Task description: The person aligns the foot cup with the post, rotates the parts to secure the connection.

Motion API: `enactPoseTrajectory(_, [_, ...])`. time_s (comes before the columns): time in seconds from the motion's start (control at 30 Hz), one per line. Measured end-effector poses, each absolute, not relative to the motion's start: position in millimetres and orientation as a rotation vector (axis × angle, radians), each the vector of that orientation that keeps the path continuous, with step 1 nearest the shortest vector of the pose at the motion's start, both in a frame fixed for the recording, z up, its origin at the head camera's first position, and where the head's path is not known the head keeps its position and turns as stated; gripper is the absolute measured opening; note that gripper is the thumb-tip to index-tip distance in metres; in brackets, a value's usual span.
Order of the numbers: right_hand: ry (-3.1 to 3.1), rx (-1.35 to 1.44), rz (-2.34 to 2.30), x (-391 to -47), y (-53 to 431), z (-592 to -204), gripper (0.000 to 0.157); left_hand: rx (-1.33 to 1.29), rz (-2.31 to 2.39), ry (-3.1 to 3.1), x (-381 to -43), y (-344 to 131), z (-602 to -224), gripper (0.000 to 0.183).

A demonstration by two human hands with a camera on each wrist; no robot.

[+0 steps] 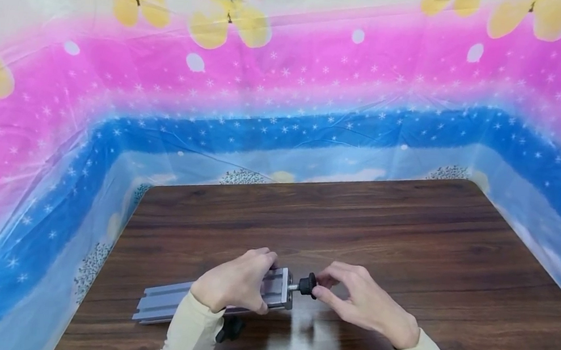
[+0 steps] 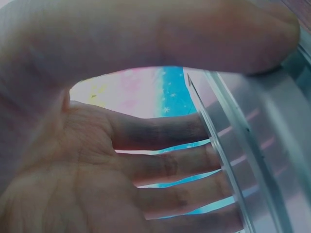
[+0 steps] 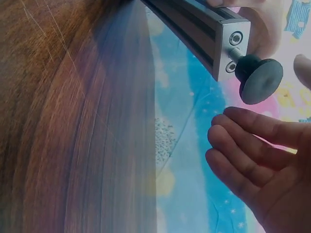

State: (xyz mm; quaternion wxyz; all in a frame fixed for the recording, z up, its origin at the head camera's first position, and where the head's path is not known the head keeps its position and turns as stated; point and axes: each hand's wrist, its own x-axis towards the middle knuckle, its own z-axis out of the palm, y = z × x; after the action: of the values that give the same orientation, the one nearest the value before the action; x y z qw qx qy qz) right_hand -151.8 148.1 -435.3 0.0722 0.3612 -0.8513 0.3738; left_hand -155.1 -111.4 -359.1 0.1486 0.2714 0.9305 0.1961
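Note:
A grey aluminium profile [image 1: 164, 301] with long slots lies toward the left in the head view, its right end raised over the table. My left hand [image 1: 238, 282] grips it near that end, thumb on the near side and fingers over the far side. Two screws fix an end plate [image 3: 225, 54] to the profile. From the plate sticks a threaded stem [image 3: 235, 53] carrying a black round knob [image 3: 265, 83]. My right hand [image 1: 367, 304] is beside the knob, thumb and fingers spread around it. In the right wrist view a gap shows between those loosely bent fingers [image 3: 243, 162] and the knob.
The dark wood-grain table [image 1: 383, 226] has rounded far corners. A printed cloth [image 1: 295, 85] in pink, blue and white hangs behind it and along both sides. Black wrist devices [image 1: 230, 329] sit at both sleeves.

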Motion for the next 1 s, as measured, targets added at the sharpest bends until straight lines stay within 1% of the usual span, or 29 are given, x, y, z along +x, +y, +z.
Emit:
enactPoseTrajectory(0.17, [-2.425,1.130,1.044,-151.5,148.2,-433.2,0.047,0.808,0.566,2.703,-157.6,-113.8,-357.6,0.053])
enactPoseTrajectory(0.23, [-2.366,1.174,1.040,-152.9,147.7,-431.4,0.054,0.811,0.566,2.703,-158.2,-114.1,-357.2,0.052])
enactPoseTrajectory(0.27, [-2.345,1.193,1.037,-153.4,147.5,-430.4,0.054,0.811,0.564,2.702,-158.4,-114.0,-357.1,0.052])
enactPoseTrajectory(0.37, [-2.307,1.233,1.045,-154.9,147.1,-428.5,0.051,0.805,0.558,2.696,-158.8,-113.2,-356.7,0.052])
enactPoseTrajectory(0.5, [-2.321,1.235,1.078,-155.4,147.4,-428.9,0.040,0.792,0.539,2.687,-159.0,-111.8,-356.3,0.052])
enactPoseTrajectory(0.6, [-2.348,1.200,1.100,-155.5,146.8,-430.5,0.028,0.777,0.526,2.677,-158.4,-110.9,-355.9,0.052])
enactPoseTrajectory(0.77, [-2.406,1.148,1.120,-156.7,143.1,-433.1,0.001,0.758,0.509,2.664,-156.8,-109.4,-356.1,0.053])
enactPoseTrajectory(0.9, [-2.466,1.115,1.116,-156.3,141.3,-432.8,0.013,0.754,0.490,2.663,-156.5,-108.8,-356.9,0.053])
enactPoseTrajectory(0.93, [-2.486,1.104,1.113,-155.7,141.4,-432.3,0.013,0.753,0.490,2.664,-156.3,-108.8,-357.1,0.053])
enactPoseTrajectory(1.0, [-2.516,1.086,1.115,-154.2,142.8,-431.3,0.008,0.748,0.488,2.663,-156.0,-109.1,-357.5,0.052])
